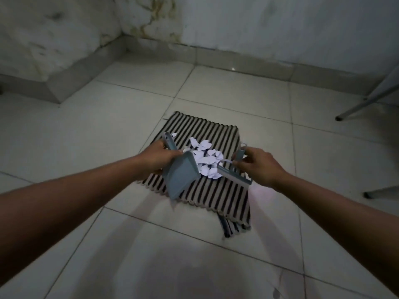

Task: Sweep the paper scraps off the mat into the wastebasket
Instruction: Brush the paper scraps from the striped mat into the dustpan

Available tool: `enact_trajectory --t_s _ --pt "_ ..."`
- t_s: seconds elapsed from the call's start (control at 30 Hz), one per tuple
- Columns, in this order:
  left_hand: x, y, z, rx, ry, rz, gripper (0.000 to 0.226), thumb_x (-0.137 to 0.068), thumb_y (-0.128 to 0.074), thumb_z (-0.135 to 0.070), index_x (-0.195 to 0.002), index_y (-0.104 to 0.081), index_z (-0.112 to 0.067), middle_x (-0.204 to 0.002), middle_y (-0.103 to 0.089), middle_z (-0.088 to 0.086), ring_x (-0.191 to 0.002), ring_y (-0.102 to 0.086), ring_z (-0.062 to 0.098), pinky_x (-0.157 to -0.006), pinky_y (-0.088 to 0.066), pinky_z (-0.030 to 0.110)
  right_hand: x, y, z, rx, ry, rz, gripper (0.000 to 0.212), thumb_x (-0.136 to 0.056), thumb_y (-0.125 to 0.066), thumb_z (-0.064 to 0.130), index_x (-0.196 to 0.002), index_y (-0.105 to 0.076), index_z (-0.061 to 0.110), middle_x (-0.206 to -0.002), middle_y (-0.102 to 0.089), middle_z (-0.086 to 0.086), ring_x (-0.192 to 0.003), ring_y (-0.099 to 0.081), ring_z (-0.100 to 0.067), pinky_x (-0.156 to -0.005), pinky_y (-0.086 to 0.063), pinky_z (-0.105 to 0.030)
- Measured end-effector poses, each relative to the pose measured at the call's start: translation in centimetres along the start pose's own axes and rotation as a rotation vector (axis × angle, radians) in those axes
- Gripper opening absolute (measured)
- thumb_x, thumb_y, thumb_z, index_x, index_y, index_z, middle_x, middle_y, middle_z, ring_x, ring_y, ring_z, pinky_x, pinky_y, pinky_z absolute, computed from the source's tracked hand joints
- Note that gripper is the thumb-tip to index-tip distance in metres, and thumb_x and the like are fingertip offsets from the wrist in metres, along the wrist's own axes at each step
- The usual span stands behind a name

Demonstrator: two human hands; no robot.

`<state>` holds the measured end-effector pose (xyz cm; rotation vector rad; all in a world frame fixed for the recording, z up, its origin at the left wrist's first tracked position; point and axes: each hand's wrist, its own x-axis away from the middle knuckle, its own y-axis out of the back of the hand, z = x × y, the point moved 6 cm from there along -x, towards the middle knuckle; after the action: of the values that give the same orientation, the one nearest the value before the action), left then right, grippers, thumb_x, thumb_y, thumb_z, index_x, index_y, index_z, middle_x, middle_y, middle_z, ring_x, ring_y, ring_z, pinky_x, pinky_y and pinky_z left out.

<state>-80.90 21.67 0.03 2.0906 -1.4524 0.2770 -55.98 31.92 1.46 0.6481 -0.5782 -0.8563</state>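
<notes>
Between my two hands the paper scraps [206,159] lie in one loose white heap of torn, crumpled bits on the mat [216,130], just right of my left hand [157,157] and just left of my right hand [261,165]. My left hand is clenched round the handle of a dustpan [179,175], a grey-blue piece of smooth plastic held tilted, its pan right beside the heap; I cannot tell whether any scrap lies inside it. My right hand grasps a small brush [234,173] of the same grey-blue plastic, fingers curled round its upright handle, and its long straight bar sits against the heap's edge on that hand's side. A thin white loop shows by that hand's fingertips.

Under both hands the mat is ribbed cloth in black and cream stripes with a scalloped edge, and its corner nearest me, below the right hand, is bunched. It rests on a floor [129,104] of glossy pale tiles. Far beyond the right hand slant thin metal legs [367,102], and a stained wall [259,22] stands past both hands.
</notes>
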Motion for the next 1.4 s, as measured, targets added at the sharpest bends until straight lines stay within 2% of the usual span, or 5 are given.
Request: enact_trajectory --t_s 0.33,0.5,0.7,1.1,1.4 --pt "1.2 -3.7 10.9 0.518 0.094 -0.485 0.056 -0.081 -0.084 -0.019 -0.115 -0.04 -0.025 -0.109 -0.064 0.007 -0.095 -0.07 0.029 -0.077 -0.062 0.055 0.2 -6.6 -3.0 0.194 0.238 -0.008 0.017 -0.1 -0.046 0.035 -0.107 -0.06 0.027 -0.095 -0.067 0.004 -0.078 -0.058 -0.014 -0.062 -0.042 -0.025" --pt "4.7 -5.3 16.2 0.666 0.145 -0.694 0.062 -0.079 -0.087 -0.016 -0.124 -0.045 -0.006 -0.114 -0.065 0.021 -0.096 -0.069 0.03 -0.083 -0.061 0.053 2.3 -6.9 -1.9 0.132 0.31 0.033 0.01 -0.099 -0.05 0.031 -0.102 -0.057 0.037 -0.08 -0.061 0.018 -0.066 -0.057 0.003 -0.059 -0.043 -0.017" --pt "5.4 -5.6 17.7 0.848 0.166 -0.685 0.059 -0.082 -0.084 -0.009 -0.126 -0.048 0.003 -0.116 -0.064 0.028 -0.104 -0.069 0.039 -0.063 -0.062 0.055 0.0 -5.7 -3.4 0.097 0.208 -0.105 0.023 -0.099 -0.049 0.036 -0.118 -0.06 0.027 -0.097 -0.069 0.005 -0.076 -0.061 -0.007 -0.063 -0.044 -0.018" --pt "6.0 -6.4 19.3 1.024 0.239 -0.676 0.057 -0.083 -0.082 -0.005 -0.129 -0.049 -0.001 -0.121 -0.064 0.027 -0.104 -0.07 0.038 -0.062 -0.063 0.051 0.3 -8.6 -0.6 0.047 0.304 -0.049 0.017 -0.099 -0.05 0.034 -0.105 -0.062 0.022 -0.078 -0.067 0.007 -0.064 -0.059 -0.001 -0.058 -0.051 -0.024" --pt "4.8 -6.5 19.6 1.053 0.254 -0.631 0.042 -0.095 -0.069 -0.006 -0.129 -0.045 -0.006 -0.113 -0.068 0.029 -0.093 -0.074 0.04 -0.065 -0.062 0.055 2.4 -15.4 3.1 0.045 0.377 0.228 0.025 -0.102 -0.041 0.036 -0.116 -0.059 0.026 -0.105 -0.067 0.002 -0.086 -0.063 -0.009 -0.074 -0.056 -0.026"
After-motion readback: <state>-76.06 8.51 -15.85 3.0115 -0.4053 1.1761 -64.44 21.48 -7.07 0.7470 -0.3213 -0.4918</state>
